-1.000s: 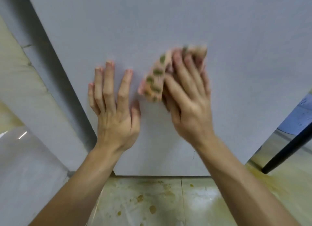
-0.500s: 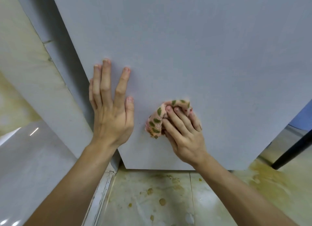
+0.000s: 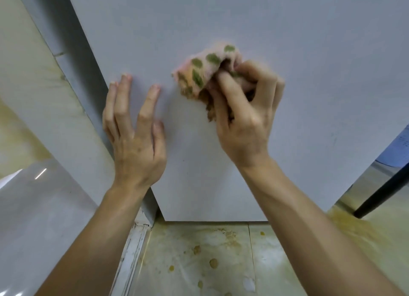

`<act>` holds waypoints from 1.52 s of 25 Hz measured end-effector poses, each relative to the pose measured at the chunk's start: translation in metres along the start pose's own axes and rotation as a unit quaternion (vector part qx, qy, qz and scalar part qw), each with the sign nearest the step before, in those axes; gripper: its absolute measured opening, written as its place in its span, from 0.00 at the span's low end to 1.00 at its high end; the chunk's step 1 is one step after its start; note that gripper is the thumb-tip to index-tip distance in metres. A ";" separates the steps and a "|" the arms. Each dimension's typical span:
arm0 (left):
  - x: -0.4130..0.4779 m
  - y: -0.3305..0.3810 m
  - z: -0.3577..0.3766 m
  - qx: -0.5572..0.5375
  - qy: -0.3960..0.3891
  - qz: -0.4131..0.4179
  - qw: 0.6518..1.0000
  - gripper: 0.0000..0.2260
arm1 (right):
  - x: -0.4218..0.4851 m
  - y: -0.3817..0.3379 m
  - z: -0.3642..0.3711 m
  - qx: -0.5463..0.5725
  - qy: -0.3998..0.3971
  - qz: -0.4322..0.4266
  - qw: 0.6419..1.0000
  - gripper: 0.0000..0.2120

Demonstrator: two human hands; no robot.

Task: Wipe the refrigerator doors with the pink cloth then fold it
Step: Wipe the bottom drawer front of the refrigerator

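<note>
Refrigerator door [image 3: 287, 52] cut off at top and right by frame edge; only bottom edge and lower left corner in view. Pink cloth [image 3: 205, 67] motion-blurred, bunched into a wad with green leaf spots; part buried under fingers, face against door hidden. Right hand [image 3: 245, 123] clenched round the cloth, fingers curled into the wad, holding it on the door just at 12 o'clock from frame centre. Left hand [image 3: 135, 140] released, fingers straight, flat on the door near its left edge, at 8 o'clock from the cloth and apart from it. Both forearms bare, cut off at 6 o'clock. Stained tiled floor [image 3: 188, 262] below door, yellow-brown spots. Black slanted bar [image 3: 380, 191] at 4 o'clock, ends out of frame, identity unclear.
</note>
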State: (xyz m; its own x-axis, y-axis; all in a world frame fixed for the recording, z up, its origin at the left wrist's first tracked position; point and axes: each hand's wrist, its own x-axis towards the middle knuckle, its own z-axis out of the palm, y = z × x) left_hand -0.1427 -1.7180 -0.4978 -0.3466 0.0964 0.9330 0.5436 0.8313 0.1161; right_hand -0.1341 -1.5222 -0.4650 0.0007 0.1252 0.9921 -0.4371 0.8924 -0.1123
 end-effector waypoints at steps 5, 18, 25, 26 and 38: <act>-0.007 -0.007 -0.007 -0.007 -0.028 -0.013 0.999 0.29 | -0.104 -0.003 -0.013 0.008 -0.141 -0.045 0.989 0.10; -0.011 -0.013 -0.008 -0.054 -0.056 -0.009 0.997 0.30 | 0.063 -0.030 0.014 0.045 0.044 0.062 0.996 0.13; -0.005 -0.038 -0.015 -0.056 -0.022 -0.013 0.998 0.31 | -0.141 -0.026 0.001 0.028 -0.204 -0.102 0.973 0.15; -0.004 -0.042 -0.016 -0.043 -0.029 -0.009 0.999 0.32 | -0.162 -0.018 -0.008 0.032 -0.244 -0.112 0.963 0.17; -0.003 -0.046 -0.021 -0.056 -0.030 -0.011 0.998 0.31 | 0.037 -0.059 0.034 -0.013 -0.002 -0.002 1.000 0.08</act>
State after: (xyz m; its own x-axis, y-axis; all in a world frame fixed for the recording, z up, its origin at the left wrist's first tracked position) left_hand -0.1502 -1.7679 -0.4984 -0.4024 0.1142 0.9083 0.6160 0.7677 0.1764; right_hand -0.1391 -1.5847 -0.4201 -0.0023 0.1203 0.9927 -0.4129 0.9040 -0.1105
